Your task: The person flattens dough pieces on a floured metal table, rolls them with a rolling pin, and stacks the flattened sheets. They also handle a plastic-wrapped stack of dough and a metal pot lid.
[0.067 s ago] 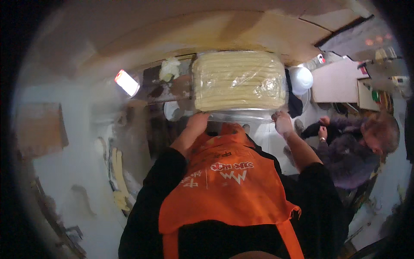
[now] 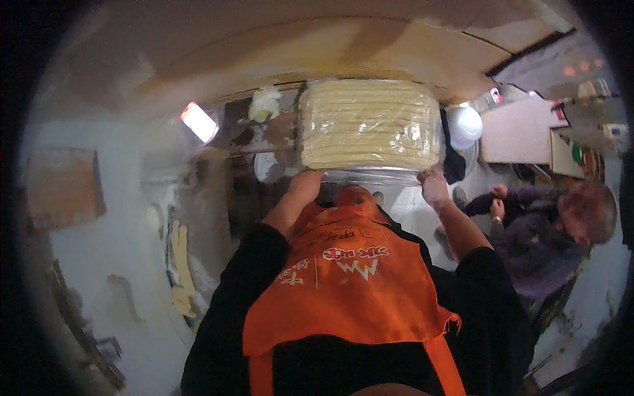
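Note:
Rows of long pale dough strips (image 2: 360, 122) lie side by side in a shallow tray (image 2: 380, 169) in front of me. Clear plastic film (image 2: 370, 177) covers them, shiny and wrinkled, and its near edge hangs past the tray. At the tray's near left corner, my left hand (image 2: 306, 185) is closed on the edge of the film. My right hand (image 2: 434, 187) grips the same edge by the near right corner. Between the two hands the film is stretched roughly level. The fingertips are small and partly hidden in the film.
A lit lamp or screen (image 2: 199, 123) and a crumpled pale lump (image 2: 265, 104) are to the left of the tray. White round containers (image 2: 465, 125) stand on its right. A seated person (image 2: 545, 231) is close on my right, hands together. A wall (image 2: 277, 53) rises behind the tray.
The whole view has shifted slightly, the tray appearing a little farther right. Both hands keep their hold on the film.

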The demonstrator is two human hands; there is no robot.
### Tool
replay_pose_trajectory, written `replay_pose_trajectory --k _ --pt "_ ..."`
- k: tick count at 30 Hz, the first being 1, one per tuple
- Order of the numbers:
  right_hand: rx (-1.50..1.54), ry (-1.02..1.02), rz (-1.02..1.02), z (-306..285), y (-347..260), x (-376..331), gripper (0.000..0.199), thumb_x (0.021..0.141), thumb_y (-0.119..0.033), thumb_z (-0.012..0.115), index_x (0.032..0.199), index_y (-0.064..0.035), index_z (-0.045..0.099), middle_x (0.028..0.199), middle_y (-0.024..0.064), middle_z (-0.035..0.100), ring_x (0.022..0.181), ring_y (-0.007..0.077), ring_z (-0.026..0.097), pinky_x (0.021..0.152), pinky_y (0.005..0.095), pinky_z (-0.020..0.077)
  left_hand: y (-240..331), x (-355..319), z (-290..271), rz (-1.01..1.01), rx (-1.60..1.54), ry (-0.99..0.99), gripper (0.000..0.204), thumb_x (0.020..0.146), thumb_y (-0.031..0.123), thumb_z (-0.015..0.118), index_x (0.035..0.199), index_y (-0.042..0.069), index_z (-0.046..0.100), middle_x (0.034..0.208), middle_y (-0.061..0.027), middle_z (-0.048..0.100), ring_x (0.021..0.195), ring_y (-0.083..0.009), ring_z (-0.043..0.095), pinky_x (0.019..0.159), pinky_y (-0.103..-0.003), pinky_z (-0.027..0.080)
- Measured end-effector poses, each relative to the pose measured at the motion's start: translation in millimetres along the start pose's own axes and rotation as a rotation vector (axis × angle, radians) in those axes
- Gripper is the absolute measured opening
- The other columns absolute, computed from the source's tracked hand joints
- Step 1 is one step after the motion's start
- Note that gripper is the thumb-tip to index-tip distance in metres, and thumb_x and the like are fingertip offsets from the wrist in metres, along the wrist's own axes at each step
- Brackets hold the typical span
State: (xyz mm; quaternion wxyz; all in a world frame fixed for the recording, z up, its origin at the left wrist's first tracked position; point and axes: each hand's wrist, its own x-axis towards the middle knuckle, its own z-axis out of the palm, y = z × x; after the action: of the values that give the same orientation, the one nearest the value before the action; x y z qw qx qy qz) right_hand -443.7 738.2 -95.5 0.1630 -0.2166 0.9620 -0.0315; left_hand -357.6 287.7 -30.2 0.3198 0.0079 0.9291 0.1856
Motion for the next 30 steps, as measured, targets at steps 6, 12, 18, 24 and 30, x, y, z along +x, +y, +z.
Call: replay_pose_trajectory --k 6,12,18,24,30 --pt "0.172 0.029 -0.168 -3.7 3.4 47.5 0.042 0.094 -0.022 0.058 0.133 -0.0069 0.065 0.133 0.0252 0.064 0.124 0.0419 0.062 0.103 0.0498 0.051 -30.2 -49.5 52.0 0.001 -0.354 0.557 0.048 0.094 0.018 0.058 0.141 0.007 0.058 0.14 -0.0241 0.058 0.122 -0.0415 0.061 0.102 -0.047 0.051" --pt "0.037 -0.338 -0.431 49.0 29.6 50.2 0.046 0.087 -0.025 0.06 0.126 -0.0023 0.063 0.133 0.0238 0.062 0.119 0.0402 0.062 0.1 0.0526 0.0487 -48.5 -197.1 190.9 -0.526 -0.33 0.744 0.063 0.093 0.031 0.067 0.148 0.006 0.05 0.137 -0.0258 0.061 0.121 -0.0413 0.063 0.103 -0.048 0.051" --pt "-0.313 -0.426 -0.832 133.7 51.7 87.4 0.031 0.083 -0.03 0.063 0.103 -0.0113 0.078 0.098 0.015 0.077 0.088 0.0352 0.073 0.075 0.047 0.0583 32.3 -356.8 385.5 -1.158 -0.722 0.486 0.041 0.092 0.034 0.066 0.121 0.004 0.066 0.111 -0.0225 0.071 0.105 -0.0421 0.069 0.089 -0.052 0.056" --pt "-0.003 -0.555 -0.898 110.4 -56.5 130.1 0.03 0.084 -0.029 0.066 0.102 -0.0083 0.077 0.096 0.0193 0.075 0.088 0.0407 0.072 0.078 0.0503 0.0573 90.6 -394.1 484.4 -1.072 -0.83 0.34 0.035 0.092 0.032 0.066 0.115 0.006 0.07 0.114 -0.0211 0.072 0.105 -0.0424 0.069 0.088 -0.053 0.056" --pt "0.248 -0.582 -0.751 1.8 -271.1 115.7 0.033 0.088 -0.029 0.067 0.111 -0.0061 0.074 0.099 0.0218 0.074 0.094 0.0385 0.072 0.084 0.0486 0.056 15.1 -387.5 448.4 -1.136 -0.753 0.795 0.032 0.091 0.028 0.066 0.114 0.008 0.073 0.118 -0.0193 0.072 0.109 -0.0422 0.068 0.088 -0.052 0.056"
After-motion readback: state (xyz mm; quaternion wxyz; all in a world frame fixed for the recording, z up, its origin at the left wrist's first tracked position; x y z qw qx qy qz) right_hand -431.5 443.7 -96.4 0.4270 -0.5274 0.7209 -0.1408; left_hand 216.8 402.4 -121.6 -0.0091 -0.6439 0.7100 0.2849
